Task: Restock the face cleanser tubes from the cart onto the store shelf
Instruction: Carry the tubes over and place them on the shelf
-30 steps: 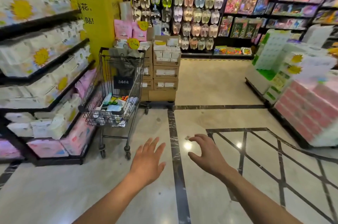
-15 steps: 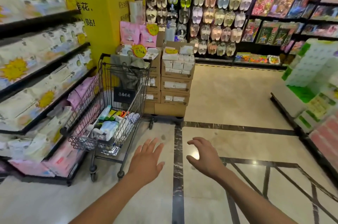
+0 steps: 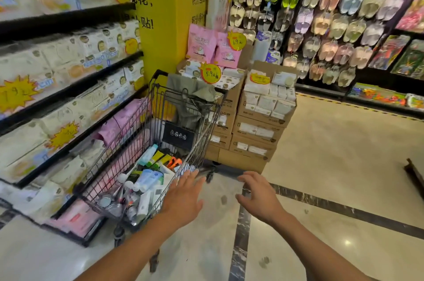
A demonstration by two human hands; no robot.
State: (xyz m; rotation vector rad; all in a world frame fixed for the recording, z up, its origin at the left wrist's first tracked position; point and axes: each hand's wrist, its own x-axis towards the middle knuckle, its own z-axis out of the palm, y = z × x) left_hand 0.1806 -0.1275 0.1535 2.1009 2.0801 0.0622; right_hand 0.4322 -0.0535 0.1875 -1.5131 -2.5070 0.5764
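Observation:
A wire shopping cart [image 3: 207,128] stands beside the left shelving. Its basket holds several cleanser tubes [image 3: 146,179] in white, blue, green and orange, piled loosely. My left hand [image 3: 183,198] reaches out with straight spread fingers at the cart's near right rim and holds nothing. My right hand [image 3: 259,198] hovers to the right of the cart over the floor, fingers loosely bent, empty. A grey cloth bag [image 3: 192,99] hangs at the cart's far end.
Left shelving [image 3: 75,87] carries tissue packs with yellow price stars. A yellow pillar [image 3: 174,16] rises behind the cart. Stacked cardboard boxes [image 3: 257,129] sit right of it. Slippers [image 3: 321,16] hang on the back wall. Open tiled floor [image 3: 332,177] lies to the right.
The view has closed in on the cart, which now looms larger and nearer. Both hands stay stretched forward; my left hand now overlaps the cart's rim.

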